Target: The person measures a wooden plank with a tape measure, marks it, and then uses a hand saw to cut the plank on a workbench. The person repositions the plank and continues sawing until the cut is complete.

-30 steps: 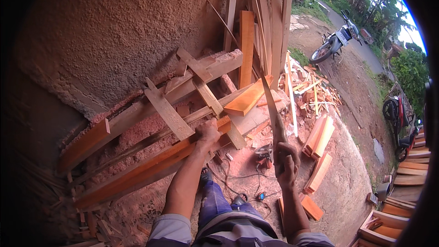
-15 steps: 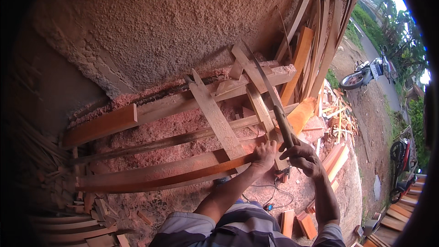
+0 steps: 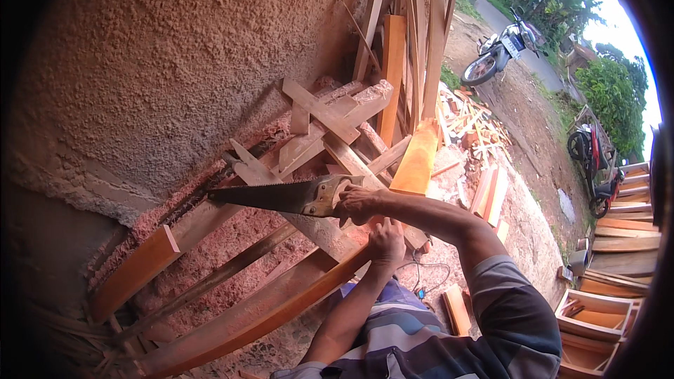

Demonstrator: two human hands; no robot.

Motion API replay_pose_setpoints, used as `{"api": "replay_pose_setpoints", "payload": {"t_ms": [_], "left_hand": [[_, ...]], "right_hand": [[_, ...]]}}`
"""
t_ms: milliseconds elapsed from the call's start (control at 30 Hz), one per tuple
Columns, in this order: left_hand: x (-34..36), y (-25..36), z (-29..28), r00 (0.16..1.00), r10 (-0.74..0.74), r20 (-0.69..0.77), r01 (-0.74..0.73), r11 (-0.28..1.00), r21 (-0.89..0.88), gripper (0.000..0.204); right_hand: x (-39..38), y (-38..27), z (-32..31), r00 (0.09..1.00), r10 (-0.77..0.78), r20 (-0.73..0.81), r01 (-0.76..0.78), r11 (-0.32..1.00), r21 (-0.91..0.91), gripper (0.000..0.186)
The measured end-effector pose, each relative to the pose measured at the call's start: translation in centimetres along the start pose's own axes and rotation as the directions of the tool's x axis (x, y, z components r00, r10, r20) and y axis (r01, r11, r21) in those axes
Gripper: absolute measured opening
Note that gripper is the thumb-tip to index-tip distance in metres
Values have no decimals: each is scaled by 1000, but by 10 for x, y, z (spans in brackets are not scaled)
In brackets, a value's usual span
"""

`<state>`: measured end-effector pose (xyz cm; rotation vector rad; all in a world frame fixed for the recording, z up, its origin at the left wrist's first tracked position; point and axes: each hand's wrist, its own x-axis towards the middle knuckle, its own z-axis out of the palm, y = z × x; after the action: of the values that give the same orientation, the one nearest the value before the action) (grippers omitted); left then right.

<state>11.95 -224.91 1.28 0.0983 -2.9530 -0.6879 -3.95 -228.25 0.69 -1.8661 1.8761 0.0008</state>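
A handsaw (image 3: 281, 197) is in my right hand (image 3: 357, 203), whose fingers wrap round its worn handle. The dark toothed blade points left, its flat side showing, above the crossed boards. Just below the saw's handle, my left hand (image 3: 387, 242) is closed on a long orange-brown plank (image 3: 270, 314), which runs down to the lower left. My right forearm passes over a broad orange board (image 3: 418, 158); whether that joins the held plank is hidden behind my arm and hands. A pale board (image 3: 319, 231) lies crosswise under the blade.
A rough wall (image 3: 189, 49) rises at the left and far side. Upright planks (image 3: 414, 42) lean against it. Sawdust (image 3: 217, 256) and offcuts (image 3: 474, 126) cover the ground. A cable (image 3: 428, 274) lies near my body. Motorcycles (image 3: 500, 52) and stacked wooden frames (image 3: 597, 316) are at the right.
My right hand has moved left across my left hand, and the saw has swung from pointing away to pointing left. The view has turned, shifting the scene leftward; my left hand stays on the plank.
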Motion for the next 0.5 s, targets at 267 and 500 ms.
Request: {"api": "replay_pose_setpoints", "payload": {"t_ms": [267, 500], "left_hand": [[-3, -3, -4, 998, 43, 43, -44, 999, 31, 28], [-1, 3, -6, 1000, 7, 3, -8, 992, 125, 41]], "right_hand": [[8, 21, 38, 960, 168, -224, -191, 978, -85, 30], [-148, 4, 33, -27, 800, -599, -561, 484, 672, 41]]}}
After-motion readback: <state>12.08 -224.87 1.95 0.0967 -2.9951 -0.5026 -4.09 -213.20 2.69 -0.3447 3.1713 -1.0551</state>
